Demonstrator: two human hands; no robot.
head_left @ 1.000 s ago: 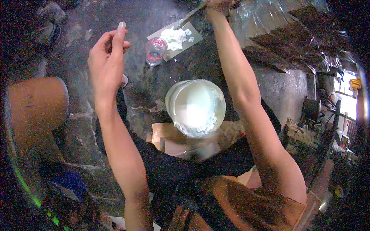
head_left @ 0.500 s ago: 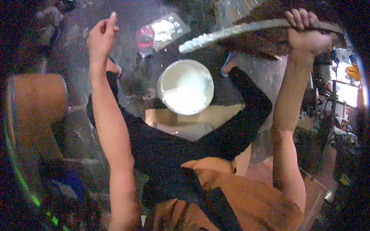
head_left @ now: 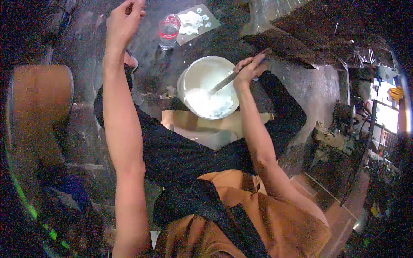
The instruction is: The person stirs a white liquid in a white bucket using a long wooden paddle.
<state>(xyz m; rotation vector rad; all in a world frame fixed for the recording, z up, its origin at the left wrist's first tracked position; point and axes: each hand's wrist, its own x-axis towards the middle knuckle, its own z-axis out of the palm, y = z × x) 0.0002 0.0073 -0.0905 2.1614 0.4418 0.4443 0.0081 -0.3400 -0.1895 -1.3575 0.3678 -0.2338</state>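
A white bucket stands between my legs with white stuff inside, its surface washed out by glare. My right hand grips a wooden stick just beyond the bucket's right rim. The stick slants down into the bucket, and its lower end is lost in the white. Raised at the far left, my left hand has its fingers curled together near the picture's top edge. Whatever it may pinch is hidden. A clear jar with red marking stands right of that hand, beside a flat board bearing a white heap.
A brown drum-shaped thing stands at the left. Dark sheets with clear plastic lie at the upper right. Cluttered tools and parts line the right side. Some tan cardboard lies under the near side of the bucket.
My right hand has swung inward from the far right, and the stick's white-coated end has gone from above the floor into the bucket. My left hand sits slightly higher in view.
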